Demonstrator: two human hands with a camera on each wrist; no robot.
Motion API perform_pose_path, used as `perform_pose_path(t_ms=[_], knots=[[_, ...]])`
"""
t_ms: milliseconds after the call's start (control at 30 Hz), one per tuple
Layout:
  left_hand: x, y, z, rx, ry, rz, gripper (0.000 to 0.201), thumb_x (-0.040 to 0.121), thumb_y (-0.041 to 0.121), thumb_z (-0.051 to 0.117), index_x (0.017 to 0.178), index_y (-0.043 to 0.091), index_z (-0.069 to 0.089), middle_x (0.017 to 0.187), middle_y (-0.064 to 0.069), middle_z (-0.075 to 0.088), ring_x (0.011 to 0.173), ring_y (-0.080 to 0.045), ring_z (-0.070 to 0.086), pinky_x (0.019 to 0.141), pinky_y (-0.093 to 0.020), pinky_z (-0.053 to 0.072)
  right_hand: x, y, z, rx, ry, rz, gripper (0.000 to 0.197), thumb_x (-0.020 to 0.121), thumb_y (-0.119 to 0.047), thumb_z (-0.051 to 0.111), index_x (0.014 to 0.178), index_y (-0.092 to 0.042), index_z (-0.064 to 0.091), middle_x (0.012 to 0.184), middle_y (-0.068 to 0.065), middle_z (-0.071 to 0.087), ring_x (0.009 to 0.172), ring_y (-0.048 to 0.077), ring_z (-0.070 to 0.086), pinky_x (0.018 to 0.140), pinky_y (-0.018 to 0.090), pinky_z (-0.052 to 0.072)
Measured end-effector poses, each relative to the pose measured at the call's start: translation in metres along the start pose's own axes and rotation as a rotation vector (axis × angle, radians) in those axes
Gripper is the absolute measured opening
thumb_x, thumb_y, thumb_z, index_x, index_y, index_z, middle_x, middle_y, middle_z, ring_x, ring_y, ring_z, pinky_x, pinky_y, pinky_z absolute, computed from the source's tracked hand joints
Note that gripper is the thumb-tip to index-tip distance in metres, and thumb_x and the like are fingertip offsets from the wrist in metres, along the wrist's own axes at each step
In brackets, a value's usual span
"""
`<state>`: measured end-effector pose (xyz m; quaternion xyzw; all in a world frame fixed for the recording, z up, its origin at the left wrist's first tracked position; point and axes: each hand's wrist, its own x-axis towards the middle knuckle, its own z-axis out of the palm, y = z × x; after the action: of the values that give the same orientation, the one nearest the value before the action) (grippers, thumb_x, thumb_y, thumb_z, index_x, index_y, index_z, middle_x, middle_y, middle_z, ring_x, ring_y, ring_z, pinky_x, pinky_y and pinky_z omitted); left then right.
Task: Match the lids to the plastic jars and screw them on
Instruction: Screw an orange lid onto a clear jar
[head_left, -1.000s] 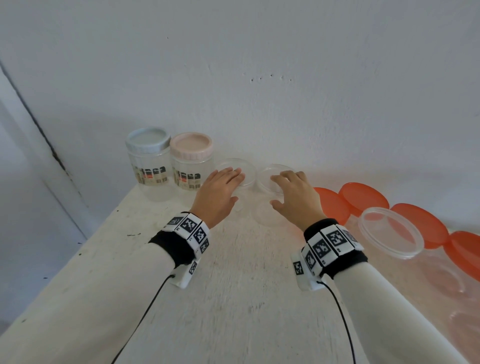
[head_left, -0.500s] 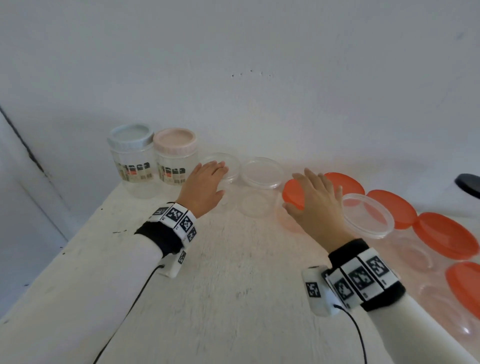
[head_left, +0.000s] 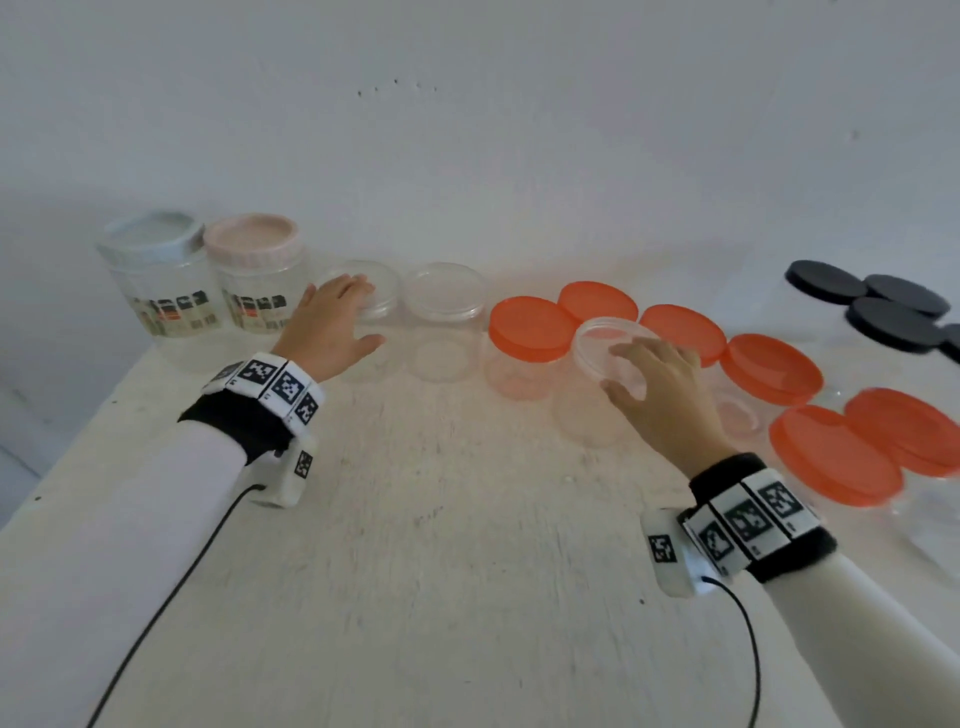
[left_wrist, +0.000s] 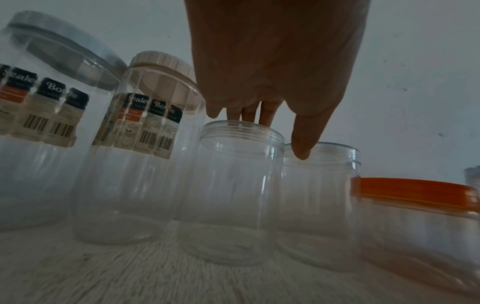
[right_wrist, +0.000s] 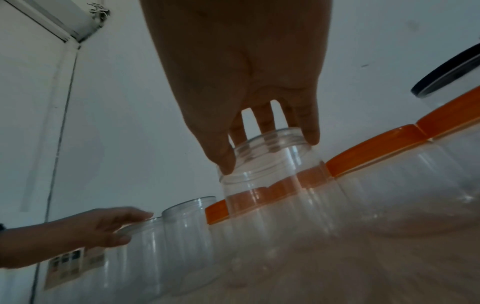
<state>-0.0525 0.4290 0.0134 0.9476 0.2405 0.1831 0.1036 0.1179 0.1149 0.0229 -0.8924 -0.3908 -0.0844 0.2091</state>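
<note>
White-painted counter (head_left: 441, 519) carried the row of jars. The right hand (head_left: 660, 400) had its fingers (right_wrist: 221, 158) curled round an open clear jar (right_wrist: 272, 185); the left hand (head_left: 322, 332) lay apparently flat-fingered on another lidless jar (left_wrist: 233, 185). Best lift straight, clear of orange-lidded neighbours (head_left: 530, 327).

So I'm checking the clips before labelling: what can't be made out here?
- Black lids: head view, the frame's right edge cuts them off.
- Left hand: left wrist view, the palm hides how the fingers meet the open jar.
- Jar labels: head view, print too small to read.
</note>
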Motion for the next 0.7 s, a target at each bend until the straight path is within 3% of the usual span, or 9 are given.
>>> perform_pose_path(t_ms=[100, 167, 267, 333, 367, 433, 533, 633, 700], knots=[[-0.010, 0.010, -0.001, -0.078, 0.110, 0.068, 0.063, 0.083, 0.024, 0.069, 0.135, 0.001, 0.042, 0.147, -0.015, 0.032, 0.138, -0.029, 0.025, 0.114, -0.045, 0.011, -0.008, -0.009, 0.003, 0.041, 0.031, -0.145, 0.039, 0.081, -0.022, 0.071, 0.117, -0.010, 0.063, 0.125, 0.014, 0.057, 0.116, 0.039, 0.042, 0.096, 0.049, 0.039], [-0.023, 0.022, -0.003, -0.219, 0.162, 0.134, 0.061, 0.081, 0.021, 0.071, 0.132, 0.002, 0.045, 0.143, -0.014, 0.036, 0.135, -0.027, 0.029, 0.112, -0.032, 0.018, -0.012, -0.015, 0.005, 0.070, 0.030, -0.232, 0.038, 0.079, -0.024, 0.073, 0.114, -0.011, 0.065, 0.123, 0.012, 0.059, 0.114, 0.037, 0.045, 0.094, 0.046, 0.039], [-0.046, 0.046, -0.003, -0.414, 0.091, 0.209, 0.063, 0.079, 0.021, 0.073, 0.133, 0.005, 0.044, 0.139, -0.006, 0.039, 0.129, -0.014, 0.031, 0.103, -0.005, 0.015, -0.016, -0.028, 0.010, 0.115, 0.010, -0.348, 0.039, 0.078, -0.029, 0.074, 0.113, -0.014, 0.066, 0.122, 0.008, 0.060, 0.114, 0.032, 0.047, 0.093, 0.035, 0.036], [-0.060, 0.059, -0.001, -0.501, -0.046, 0.177, 0.073, 0.076, 0.028, 0.074, 0.137, 0.010, 0.038, 0.137, 0.005, 0.034, 0.127, -0.004, 0.029, 0.097, 0.004, 0.013, -0.017, -0.040, 0.014, 0.162, -0.012, -0.416, 0.040, 0.078, -0.038, 0.071, 0.111, -0.015, 0.067, 0.121, 0.006, 0.061, 0.113, 0.031, 0.049, 0.092, 0.035, 0.037], [-0.065, 0.062, 0.002, -0.542, -0.119, 0.149, 0.080, 0.074, 0.032, 0.075, 0.140, 0.014, 0.035, 0.138, 0.009, 0.032, 0.127, -0.001, 0.028, 0.097, 0.003, 0.015, -0.017, -0.046, 0.017, 0.185, -0.034, -0.442, 0.043, 0.078, -0.044, 0.066, 0.111, -0.016, 0.067, 0.121, 0.005, 0.061, 0.113, 0.030, 0.049, 0.094, 0.035, 0.038], [-0.072, 0.065, 0.008, -0.643, -0.233, 0.095, 0.098, 0.065, 0.044, 0.079, 0.144, 0.017, 0.027, 0.145, 0.009, 0.030, 0.131, -0.001, 0.029, 0.106, -0.009, 0.020, -0.015, -0.056, 0.023, 0.232, -0.071, -0.500, 0.050, 0.077, -0.051, 0.057, 0.111, -0.016, 0.067, 0.123, 0.003, 0.060, 0.114, 0.027, 0.049, 0.098, 0.027, 0.033], [-0.077, 0.062, 0.014, -0.821, -0.311, 0.008, 0.118, 0.051, 0.053, 0.081, 0.145, 0.020, 0.019, 0.148, 0.007, 0.028, 0.135, -0.005, 0.029, 0.111, -0.022, 0.023, -0.010, -0.067, 0.033, 0.269, -0.103, -0.593, 0.052, 0.079, -0.050, 0.055, 0.115, -0.013, 0.066, 0.126, 0.004, 0.059, 0.114, 0.025, 0.046, 0.099, 0.017, 0.024], [-0.081, 0.058, 0.017, -0.950, -0.302, -0.056, 0.114, 0.048, 0.046, 0.083, 0.142, 0.025, 0.021, 0.144, 0.007, 0.032, 0.134, -0.010, 0.034, 0.111, -0.029, 0.029, -0.005, -0.072, 0.037, 0.299, -0.121, -0.637, 0.052, 0.080, -0.048, 0.054, 0.117, -0.014, 0.065, 0.127, 0.005, 0.058, 0.115, 0.023, 0.043, 0.099, 0.019, 0.025], [-0.083, 0.058, 0.017, -1.020, -0.279, -0.106, 0.106, 0.051, 0.031, 0.090, 0.135, 0.028, 0.026, 0.134, 0.012, 0.039, 0.128, -0.010, 0.040, 0.106, -0.031, 0.038, -0.002, -0.075, 0.038, 0.309, -0.135, -0.655, 0.053, 0.079, -0.049, 0.054, 0.118, -0.015, 0.064, 0.128, 0.003, 0.058, 0.116, 0.020, 0.042, 0.099, 0.024, 0.029]])
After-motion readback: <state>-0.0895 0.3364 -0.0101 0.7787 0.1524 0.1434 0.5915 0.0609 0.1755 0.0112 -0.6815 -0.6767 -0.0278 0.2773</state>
